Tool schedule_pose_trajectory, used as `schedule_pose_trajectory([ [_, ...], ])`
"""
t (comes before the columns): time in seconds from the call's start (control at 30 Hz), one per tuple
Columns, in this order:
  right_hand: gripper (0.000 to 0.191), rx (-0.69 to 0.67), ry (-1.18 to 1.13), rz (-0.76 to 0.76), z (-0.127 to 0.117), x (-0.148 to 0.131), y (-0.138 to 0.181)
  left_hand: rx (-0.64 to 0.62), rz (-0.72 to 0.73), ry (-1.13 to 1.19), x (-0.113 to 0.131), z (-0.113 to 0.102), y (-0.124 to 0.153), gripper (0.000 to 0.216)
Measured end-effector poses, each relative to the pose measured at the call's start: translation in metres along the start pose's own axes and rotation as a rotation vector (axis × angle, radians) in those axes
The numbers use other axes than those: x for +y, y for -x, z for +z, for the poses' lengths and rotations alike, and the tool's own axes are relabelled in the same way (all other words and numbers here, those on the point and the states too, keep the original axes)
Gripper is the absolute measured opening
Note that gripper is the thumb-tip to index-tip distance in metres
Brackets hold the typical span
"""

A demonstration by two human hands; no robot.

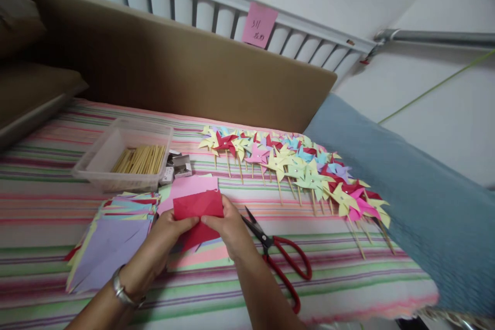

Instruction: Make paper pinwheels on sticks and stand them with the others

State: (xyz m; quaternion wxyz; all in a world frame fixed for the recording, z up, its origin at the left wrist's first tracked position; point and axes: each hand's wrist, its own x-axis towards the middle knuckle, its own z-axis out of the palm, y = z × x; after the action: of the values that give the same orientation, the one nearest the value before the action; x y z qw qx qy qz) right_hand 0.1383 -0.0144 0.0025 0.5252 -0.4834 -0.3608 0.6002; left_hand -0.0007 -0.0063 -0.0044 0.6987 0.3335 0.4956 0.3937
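Between both hands I hold a piece of red paper (199, 205), its upper part bent over a lower part that hangs below. My left hand (172, 226) pinches it from the left, thumb on top. From the right, my right hand (228, 224) grips it the same way, the two thumbs nearly meeting at the middle. Beneath lie coloured paper sheets (211, 255), pink, green and orange. Just right of my right hand rest scissors (266, 242) with red handles, blades parted. A stack of cut paper (116, 242), purple on top, sits by my left forearm.
A clear plastic box (93, 162) of wooden sticks (141, 160) stands at the back left, with a small grey box (181, 166) beside it. Several paper pinwheels (309, 175) on sticks lie to the right. A cardboard panel (174, 72) leans behind the striped cloth (328, 294).
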Motion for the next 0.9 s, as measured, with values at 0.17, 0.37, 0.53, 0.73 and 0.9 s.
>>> schedule_pose_trajectory([
  [0.17,0.039,0.058,-0.166,-0.013,0.006,0.008,0.000,-0.021,0.030,0.144,-0.003,0.002,-0.001,0.026],
  [0.37,0.040,0.050,-0.166,-0.050,0.012,0.013,0.000,0.064,0.039,0.142,0.001,0.001,-0.002,0.024],
  [0.53,0.040,0.175,0.274,-0.291,0.004,0.012,0.002,0.138,0.076,0.142,0.017,-0.010,-0.004,0.018],
  [0.73,0.032,0.063,0.784,-0.693,0.003,0.008,0.010,0.140,0.174,0.179,0.035,-0.024,-0.004,0.017],
  [0.9,0.033,0.014,0.875,-0.726,0.007,0.012,0.010,0.158,0.159,0.154,0.036,-0.030,-0.004,0.020],
])
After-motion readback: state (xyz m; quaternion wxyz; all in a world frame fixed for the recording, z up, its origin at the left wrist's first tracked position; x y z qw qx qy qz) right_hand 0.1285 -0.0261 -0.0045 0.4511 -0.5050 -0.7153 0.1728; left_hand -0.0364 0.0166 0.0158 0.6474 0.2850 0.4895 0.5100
